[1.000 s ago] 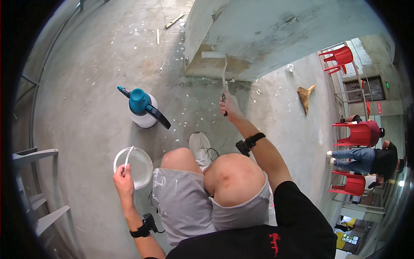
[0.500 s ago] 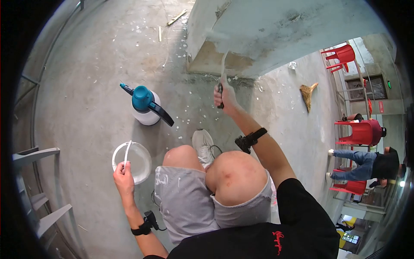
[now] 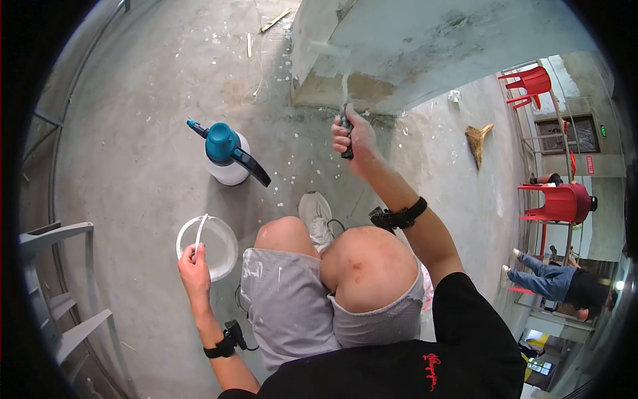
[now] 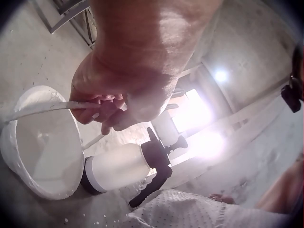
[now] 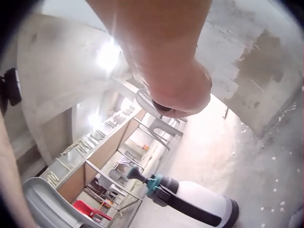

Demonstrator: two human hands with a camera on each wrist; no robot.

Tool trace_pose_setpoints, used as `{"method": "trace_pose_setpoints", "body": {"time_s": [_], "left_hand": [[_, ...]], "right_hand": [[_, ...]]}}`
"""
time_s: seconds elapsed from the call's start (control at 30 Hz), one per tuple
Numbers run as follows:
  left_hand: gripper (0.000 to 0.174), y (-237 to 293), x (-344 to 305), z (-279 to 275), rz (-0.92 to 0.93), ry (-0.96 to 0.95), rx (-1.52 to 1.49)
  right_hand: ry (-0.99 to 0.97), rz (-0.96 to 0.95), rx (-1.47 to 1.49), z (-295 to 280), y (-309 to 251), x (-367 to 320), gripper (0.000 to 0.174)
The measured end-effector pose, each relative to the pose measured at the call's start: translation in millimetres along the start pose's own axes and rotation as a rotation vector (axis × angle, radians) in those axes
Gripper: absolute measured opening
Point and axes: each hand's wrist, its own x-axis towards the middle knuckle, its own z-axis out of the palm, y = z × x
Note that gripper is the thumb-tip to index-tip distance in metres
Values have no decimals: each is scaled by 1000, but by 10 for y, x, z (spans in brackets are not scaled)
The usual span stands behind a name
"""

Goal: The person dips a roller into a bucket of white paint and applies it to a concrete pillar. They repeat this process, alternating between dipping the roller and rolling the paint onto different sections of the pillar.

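My right hand (image 3: pixel 361 141) grips the dark handle of a scraper-like tool (image 3: pixel 345 86), its thin pale blade up against the lower wall (image 3: pixel 412 46). A brown bare patch (image 3: pixel 365 87) shows beside the blade. In the right wrist view the hand hides most of the tool. With fingers curled round the handle (image 3: pixel 201 229) of a white bucket (image 3: pixel 232 247), my left hand (image 3: pixel 195 271) holds it above the floor or on it; which, I cannot tell. The left wrist view shows pale material inside the bucket (image 4: pixel 47 152).
A blue-topped spray bottle (image 3: pixel 222 143) stands on the floor ahead of the bucket. Grey chairs (image 3: pixel 60 239) are at the left edge. A straw brush (image 3: pixel 477 143), red chairs (image 3: pixel 555 202) and a person (image 3: pixel 555 279) are at the right.
The right hand and tool have moved up the wall patch, and pale material has appeared over its left part since half a second ago. The left hand keeps its hold. The person at right has shifted.
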Motion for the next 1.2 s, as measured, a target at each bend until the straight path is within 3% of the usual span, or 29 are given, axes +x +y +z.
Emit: {"method": "trace_pose_setpoints", "body": {"time_s": [0.3,0.4,0.47,0.7,0.93,1.03,1.1,1.2], "left_hand": [[24,-24,32,-44,-26,-14,-39],[24,1,28,-25,-39,-14,-47],[24,-2,24,-18,-48,-6,-16],[24,-88,13,-16,1,5,-21],[22,-94,-37,-40,-39,21,-51],[20,-101,-50,-39,-58,24,-59],[20,-131,-56,-46,-63,25,-67],[24,-188,-39,-36,-37,35,-65]], "right_hand": [[-196,-12,163,110,-293,-233,39],[-113,64,102,40,-191,-80,40],[-116,225,179,-37,-109,120,39],[-19,403,213,-67,187,815,34],[-70,330,242,129,-221,338,35],[-132,255,210,167,-511,-107,35],[-169,101,187,185,-638,-352,35],[-229,110,244,127,-720,-412,36]]}}
